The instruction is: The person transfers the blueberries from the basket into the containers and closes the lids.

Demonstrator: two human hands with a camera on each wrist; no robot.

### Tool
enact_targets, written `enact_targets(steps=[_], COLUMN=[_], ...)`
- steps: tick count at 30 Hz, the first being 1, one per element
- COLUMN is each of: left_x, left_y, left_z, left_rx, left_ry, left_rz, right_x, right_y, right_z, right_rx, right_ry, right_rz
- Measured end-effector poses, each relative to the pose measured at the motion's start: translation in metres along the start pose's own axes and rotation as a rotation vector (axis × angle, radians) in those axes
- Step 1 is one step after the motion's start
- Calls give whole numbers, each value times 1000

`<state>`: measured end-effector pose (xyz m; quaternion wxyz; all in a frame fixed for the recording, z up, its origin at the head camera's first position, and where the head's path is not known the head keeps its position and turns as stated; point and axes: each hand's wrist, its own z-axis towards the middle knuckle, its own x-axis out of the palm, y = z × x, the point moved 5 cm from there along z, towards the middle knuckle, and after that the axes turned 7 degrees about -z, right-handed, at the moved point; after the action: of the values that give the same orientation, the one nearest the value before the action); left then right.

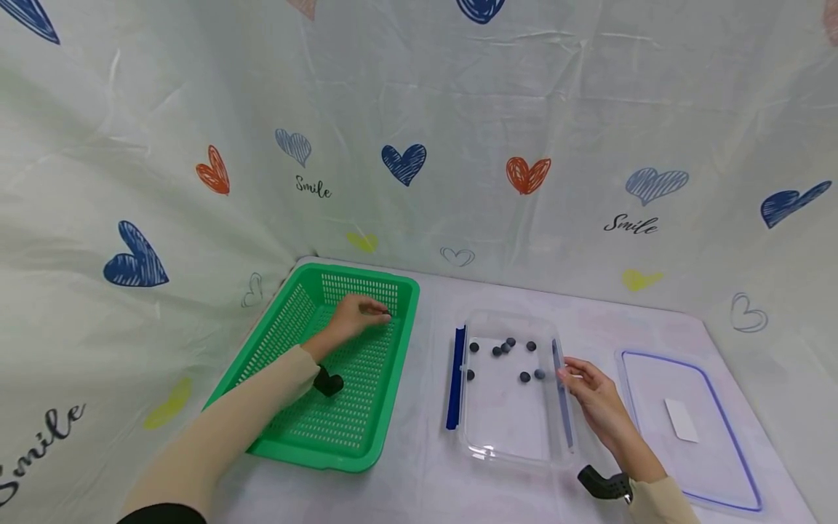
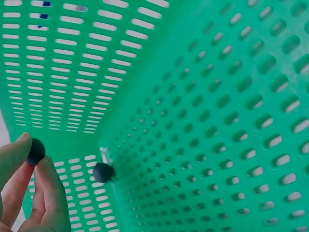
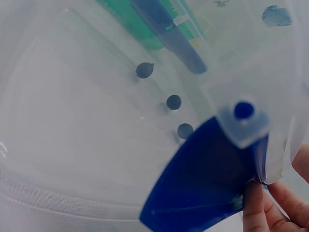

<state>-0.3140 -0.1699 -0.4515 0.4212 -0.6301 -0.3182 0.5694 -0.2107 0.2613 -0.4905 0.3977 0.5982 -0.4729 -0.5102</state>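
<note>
My left hand [image 1: 353, 320] is inside the green basket [image 1: 399, 364], near its far right side. Between thumb and fingers it pinches a blueberry [image 2: 36, 151]. Another blueberry [image 2: 103, 172] lies in the basket beyond the fingertips. To the right of the basket stands a clear plastic container [image 1: 507, 457] with blue side latches, its lid off. Several blueberries [image 1: 525, 377] are scattered on its floor, mostly toward the far half. My right hand [image 1: 599, 400] holds the container's right side, thumb and fingers at the blue latch [image 3: 207, 179].
The clear lid [image 1: 716, 466] with a blue seal lies flat on the table right of my right hand, a white label [image 1: 681, 420] on it. A blue latch [image 1: 456, 378] sticks out on the container's left side. A heart-printed curtain [image 1: 458, 109] hangs behind the table.
</note>
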Motion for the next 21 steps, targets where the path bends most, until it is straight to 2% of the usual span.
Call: enact_targets(steps=[6,11,19,21], left_x=[-5,-11,-16,-15], left_y=[-8,-13,-35,-33], left_z=[-2,-1,-4,-3], left_rx=[27,14,48,42], left_ry=[-8,-20,-10,-3], left_rz=[-24,-80,-123,-139], right_x=[0,-1,-1,-1], right_y=[-2,-3,-2,-2], right_z=[1,2,1,1], right_rx=[-25,-51,-22,-21], right_ry=[-7,2,16,17], right_rz=[23,50,46,43])
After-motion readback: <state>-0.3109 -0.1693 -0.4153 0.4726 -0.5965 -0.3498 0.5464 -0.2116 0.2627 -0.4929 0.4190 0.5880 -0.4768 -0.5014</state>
